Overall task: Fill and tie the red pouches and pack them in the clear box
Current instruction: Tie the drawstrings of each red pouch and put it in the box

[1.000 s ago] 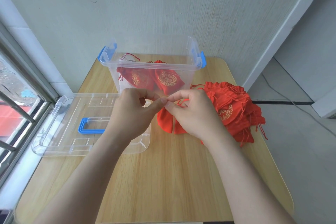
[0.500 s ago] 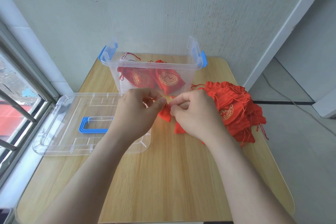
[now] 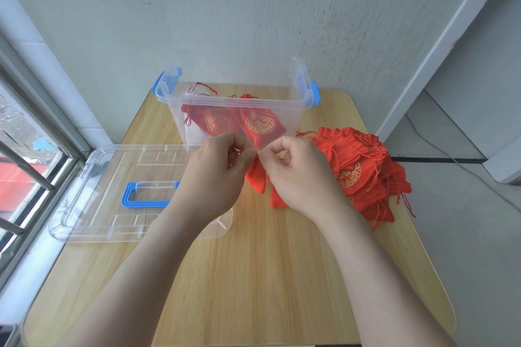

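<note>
Both pinching: left hand [image 3: 214, 177] and right hand [image 3: 298, 175] hold red pouch [image 3: 256, 180] neck between them, body below fingertips, toward tabletop [image 3: 253, 276] far edge.

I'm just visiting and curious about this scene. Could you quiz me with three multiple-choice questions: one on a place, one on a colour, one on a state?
1. Where does the pile of red pouches lie? A. on the table, right of the clear box; B. in a drawer; C. on a chair.
2. What colour are the box's latches? A. green; B. blue; C. yellow.
3. What are the left hand and right hand doing? A. lying flat; B. holding scissors; C. pinching the top of one red pouch.
Answers: 1 A, it rests on wood beside the box. 2 B, both end clips are blue. 3 C, both hands' fingers meet at its neck.
</note>
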The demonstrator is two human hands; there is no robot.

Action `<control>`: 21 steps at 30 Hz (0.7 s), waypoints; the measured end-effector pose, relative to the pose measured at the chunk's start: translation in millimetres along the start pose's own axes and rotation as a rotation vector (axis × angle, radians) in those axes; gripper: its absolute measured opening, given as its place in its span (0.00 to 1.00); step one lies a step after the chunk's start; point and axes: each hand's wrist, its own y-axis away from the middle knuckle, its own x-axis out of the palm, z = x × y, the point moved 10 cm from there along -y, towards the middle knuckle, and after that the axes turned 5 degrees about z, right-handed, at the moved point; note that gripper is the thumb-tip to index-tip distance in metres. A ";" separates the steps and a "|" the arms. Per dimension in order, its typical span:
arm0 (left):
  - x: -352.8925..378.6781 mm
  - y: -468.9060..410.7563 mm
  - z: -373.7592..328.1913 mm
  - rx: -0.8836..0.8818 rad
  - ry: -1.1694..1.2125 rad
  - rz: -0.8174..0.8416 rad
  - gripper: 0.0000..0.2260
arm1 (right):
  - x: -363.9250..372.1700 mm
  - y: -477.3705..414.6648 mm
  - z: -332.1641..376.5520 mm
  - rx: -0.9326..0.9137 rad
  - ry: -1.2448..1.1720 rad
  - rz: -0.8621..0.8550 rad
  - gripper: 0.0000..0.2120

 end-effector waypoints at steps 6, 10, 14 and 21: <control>-7.5 0.9 1.5 -0.001 -0.007 -0.053 0.08 | -8.6 1.0 3.0 -0.047 0.042 -0.059 0.06; -6.0 0.5 13.5 -0.089 0.107 -0.053 0.10 | -10.9 -1.2 -3.0 -0.001 0.042 -0.068 0.07; 0.8 2.2 29.3 -0.225 0.332 -0.043 0.10 | -6.2 -1.6 -4.1 0.020 0.003 -0.028 0.07; 10.4 4.2 36.7 -0.351 0.839 -0.062 0.14 | -3.7 -1.0 0.7 -0.015 -0.065 0.026 0.08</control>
